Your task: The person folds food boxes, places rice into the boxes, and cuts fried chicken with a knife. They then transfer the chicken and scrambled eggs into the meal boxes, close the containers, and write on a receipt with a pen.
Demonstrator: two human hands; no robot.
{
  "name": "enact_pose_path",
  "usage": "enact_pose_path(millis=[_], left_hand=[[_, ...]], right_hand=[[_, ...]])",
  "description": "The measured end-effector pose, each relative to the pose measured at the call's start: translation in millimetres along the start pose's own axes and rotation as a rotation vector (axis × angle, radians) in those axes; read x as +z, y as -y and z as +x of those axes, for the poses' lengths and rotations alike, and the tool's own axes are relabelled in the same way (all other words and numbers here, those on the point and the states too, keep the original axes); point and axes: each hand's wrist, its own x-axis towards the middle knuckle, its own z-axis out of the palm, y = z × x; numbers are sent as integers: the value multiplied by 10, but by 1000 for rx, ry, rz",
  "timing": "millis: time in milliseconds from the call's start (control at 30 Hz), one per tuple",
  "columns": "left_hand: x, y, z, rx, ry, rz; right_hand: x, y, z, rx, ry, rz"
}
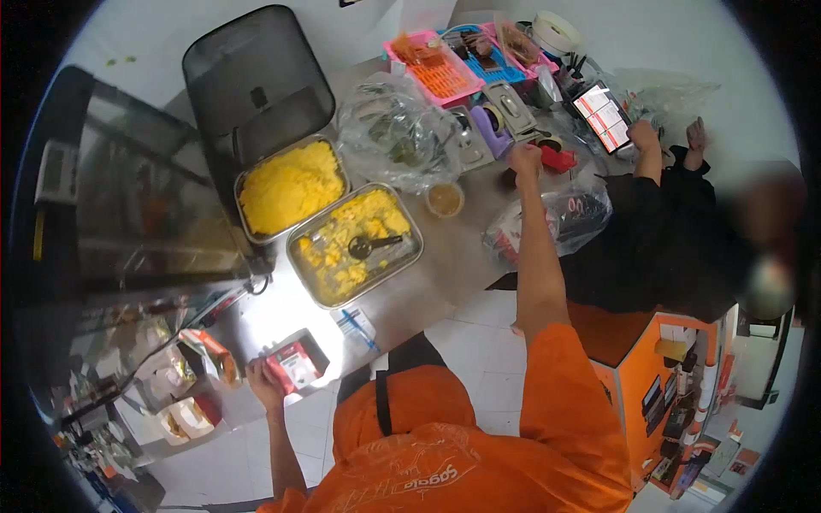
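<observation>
My left hand (264,382) is at the near edge of the steel table, its fingers closed on the side of a red and white packet (295,366). Stretched out to the far right side, my right hand (526,161) is closed beside a purple tape dispenser (491,132) and a red object (558,158). What those fingers hold, if anything, is too small to make out. Below that hand lies a clear plastic bag (590,205) with dark and red contents. A small blue and white packet (354,328) rests right of the left hand.
Two steel trays hold yellow food (291,188); a black scoop (361,248) lies in the nearer tray (417,256). Beyond are a clear bag (398,128), a lidded cup (445,200) and pink and blue baskets (436,64). At right, a co-worker's hand (643,135) touches a tablet (602,118).
</observation>
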Motion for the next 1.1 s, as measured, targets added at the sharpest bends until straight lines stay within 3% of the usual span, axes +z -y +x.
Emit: enact_pose_path(millis=[67,167,267,467,633,733,833,933,1033,1100], left_hand=[[22,-35,10,-19,-12,58],[56,-120,-24,-74,-32,119],[129,-94,-38,-100,-70,173],[125,-68,-33,-102,-54,215],[113,-99,-57,-129,-38,229],[138,-81,-38,-120,-67,246],[121,-85,-78,-135,-60,202],[154,32,-85,-106,-76,203],[161,36,-101,-94,-77,231],[165,23,-91,-101,-86,229]], right_hand=[[155,-48,195,265,205,366],[295,183,93,253,180,347],[257,637,-144,395,84,308],[390,334,-101,169,46,-230],[522,71,-172,-13,116,-296],[601,-170,63,7,285,-193],[463,12,146,362,509,17],[438,52,32,425,490,339],[596,-420,67,104,383,345],[529,-491,4,138,371,457]])
